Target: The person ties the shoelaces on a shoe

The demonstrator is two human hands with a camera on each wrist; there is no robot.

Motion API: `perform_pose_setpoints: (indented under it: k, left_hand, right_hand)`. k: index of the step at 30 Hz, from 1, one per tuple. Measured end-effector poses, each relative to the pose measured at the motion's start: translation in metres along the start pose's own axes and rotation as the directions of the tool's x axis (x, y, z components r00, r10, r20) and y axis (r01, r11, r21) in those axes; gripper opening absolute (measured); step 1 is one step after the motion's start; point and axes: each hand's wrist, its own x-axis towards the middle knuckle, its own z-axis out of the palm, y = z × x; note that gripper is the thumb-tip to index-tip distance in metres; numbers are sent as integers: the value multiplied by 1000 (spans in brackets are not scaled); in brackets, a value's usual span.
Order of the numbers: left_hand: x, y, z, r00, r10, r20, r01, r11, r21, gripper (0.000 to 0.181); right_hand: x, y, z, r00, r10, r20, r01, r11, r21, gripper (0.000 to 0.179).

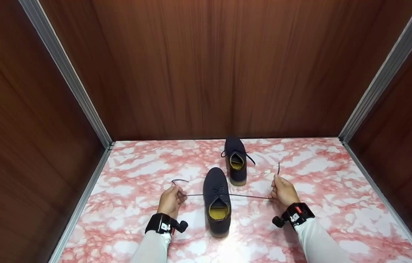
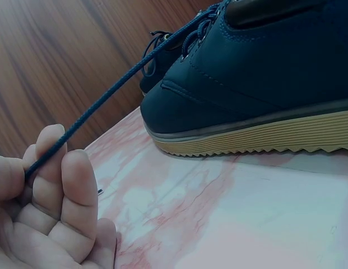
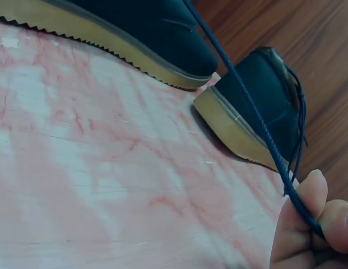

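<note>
A dark navy lace-up shoe (image 1: pixel 214 182) with a yellow insole and tan ridged sole stands on the table between my hands, toe pointing away. Out to its left, my left hand (image 1: pixel 170 200) pinches one end of the shoelace (image 2: pixel 101 101) between thumb and fingers. My right hand (image 1: pixel 285 190) grips the other end on the right side. Both lace lengths run straight and taut from the shoe's eyelets, low across its opening. Loose lace tails stick out past each hand in the head view.
Behind and slightly right stands the second navy shoe (image 1: pixel 236 160), its lace ends hanging at both sides. The red-and-white marbled tabletop (image 1: pixel 136 164) is bounded by brown wood-grain panels (image 1: pixel 206 73) at the back and sides, with grey metal strips (image 1: pixel 71 73) at the corners.
</note>
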Motion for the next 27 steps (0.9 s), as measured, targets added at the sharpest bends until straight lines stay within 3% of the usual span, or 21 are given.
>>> perform_pose_setpoints:
  k: [8,13,19,27]
  left_hand:
    - [-2,-1,0,1000,7,-2,-8,999,-39,36]
    - [-8,4,3,1000,-4,11,4,1000,-17,36]
    - [-3,-3,1,1000,-11,28,10,1000,9,36]
    - [-4,-1,3,999,-9,37,7,998,60,33]
  right_hand:
    - [0,11,-1,1000,19,0,-19,999,48,42]
    - [0,17,-1,1000,13,4,-13,997,78,42]
    - [3,23,-3,1000,8,3,-8,997,82,42]
    - [0,25,0,1000,29,2,-29,993,112,39]
